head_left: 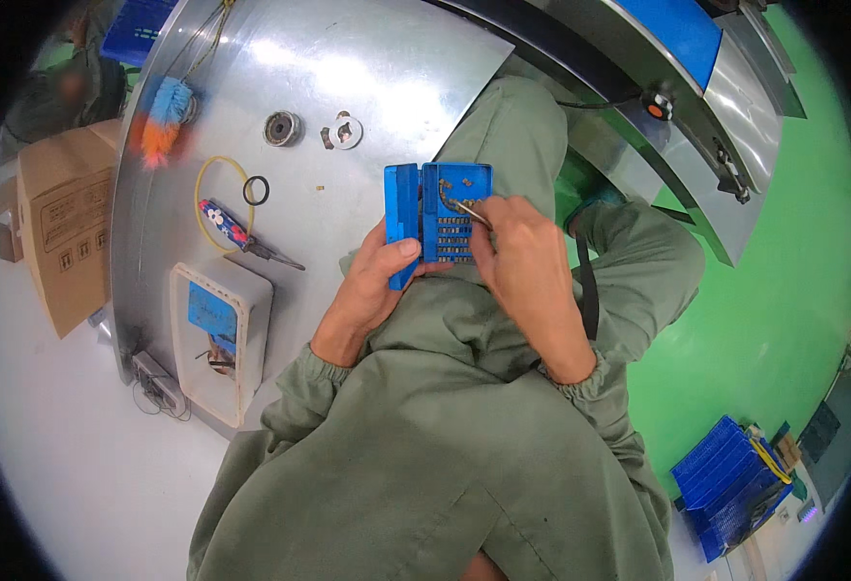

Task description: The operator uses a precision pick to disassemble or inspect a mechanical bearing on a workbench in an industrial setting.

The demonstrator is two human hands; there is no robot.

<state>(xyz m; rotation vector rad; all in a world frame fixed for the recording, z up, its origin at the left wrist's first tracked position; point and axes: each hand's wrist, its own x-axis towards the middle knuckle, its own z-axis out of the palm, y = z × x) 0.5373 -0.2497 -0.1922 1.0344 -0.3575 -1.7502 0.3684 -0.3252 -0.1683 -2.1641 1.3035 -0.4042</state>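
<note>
Several rows of small pieces (454, 232) line the open blue case (403, 205) beside the metal table (232, 58); the left hand (370, 281) grips it, the right hand (525, 250) pinches a slender tool (468, 211); the table's white bin (255, 324) holds a blue item (211, 310).

- Bare steel tabletop (348, 189) leaves a lane between the black O-ring (257, 191) and the hinged blue case (402, 208).
- The right hand (522, 237) blocks the case's right side, the left hand (372, 281) its lower left; its far edge is open to approach.
- The bearing-like ring (282, 128) and flat metal washer (345, 132) obstruct the lane's far end, with a gap between them.
- Lower left, the white plastic bin's (256, 310) walls form a barrier.
</note>
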